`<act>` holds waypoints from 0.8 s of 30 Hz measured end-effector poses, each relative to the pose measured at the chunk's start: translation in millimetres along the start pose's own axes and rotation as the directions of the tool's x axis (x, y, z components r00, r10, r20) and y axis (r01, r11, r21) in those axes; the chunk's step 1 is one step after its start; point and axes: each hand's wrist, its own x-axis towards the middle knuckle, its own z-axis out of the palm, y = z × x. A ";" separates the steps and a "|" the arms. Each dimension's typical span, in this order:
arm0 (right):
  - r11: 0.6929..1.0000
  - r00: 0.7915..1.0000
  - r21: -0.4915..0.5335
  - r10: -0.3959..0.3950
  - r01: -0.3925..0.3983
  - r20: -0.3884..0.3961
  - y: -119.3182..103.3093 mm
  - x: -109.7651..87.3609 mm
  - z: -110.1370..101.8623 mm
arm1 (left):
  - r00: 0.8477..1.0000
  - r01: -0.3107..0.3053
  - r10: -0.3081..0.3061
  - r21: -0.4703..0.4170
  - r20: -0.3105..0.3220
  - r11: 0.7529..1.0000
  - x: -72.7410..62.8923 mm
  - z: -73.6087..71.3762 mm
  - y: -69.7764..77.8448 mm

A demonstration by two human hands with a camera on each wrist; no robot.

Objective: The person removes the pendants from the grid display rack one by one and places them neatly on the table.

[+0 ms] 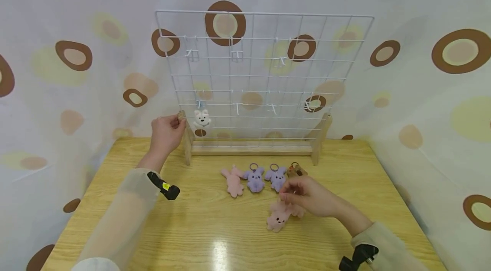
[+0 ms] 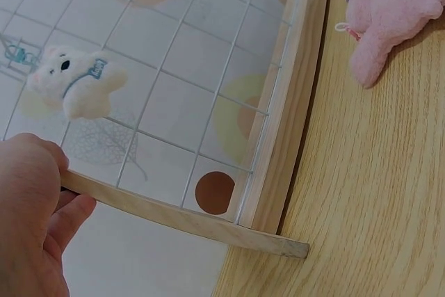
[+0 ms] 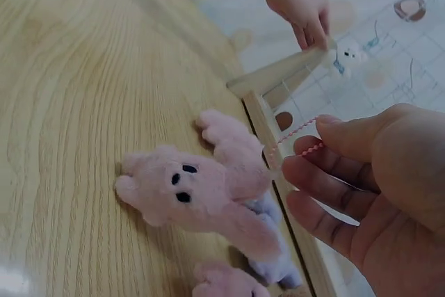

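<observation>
My left hand (image 1: 166, 132) grips the top of the wooden side support (image 2: 174, 219) at the left end of a white wire grid rack (image 1: 245, 77). With thumb and fingertips, my right hand (image 1: 312, 198) pinches the pink bead chain (image 3: 295, 130) of a pink plush keychain (image 3: 191, 182). That plush dangles over the table, its dark eyes and nose showing in the right wrist view. Another pink plush (image 1: 298, 210) is partly hidden behind it in the head view. A white plush keychain (image 1: 202, 118) hangs from a lower-left hook on the grid, near my left hand.
On the wooden table (image 1: 192, 220), before the rack, lie a pink plush (image 1: 233, 181), two purple plush keychains (image 1: 255, 180) and a brown one (image 1: 296, 170). Several white hooks (image 1: 237, 54) sit on the grid in two rows. Patterned cloth (image 1: 76, 92) surrounds the table.
</observation>
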 end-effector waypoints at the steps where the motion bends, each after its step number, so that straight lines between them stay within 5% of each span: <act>1: 1.000 1.000 0.005 0.008 -0.008 -0.016 4.4 1.0 0.2 | 1.000 0.004 -0.004 -0.005 0.003 1.000 -0.2 0.3 0.9; 15: 0.998 0.987 0.026 0.057 -0.054 -0.151 36.4 11.3 5.2 | 1.000 0.008 -0.008 0.004 -0.009 1.000 0.5 -0.1 1.6; 24: 0.995 0.987 -0.017 0.093 -0.097 -0.132 40.0 27.3 18.1 | 1.000 0.015 -0.015 -0.012 -0.005 1.000 0.3 0.5 1.4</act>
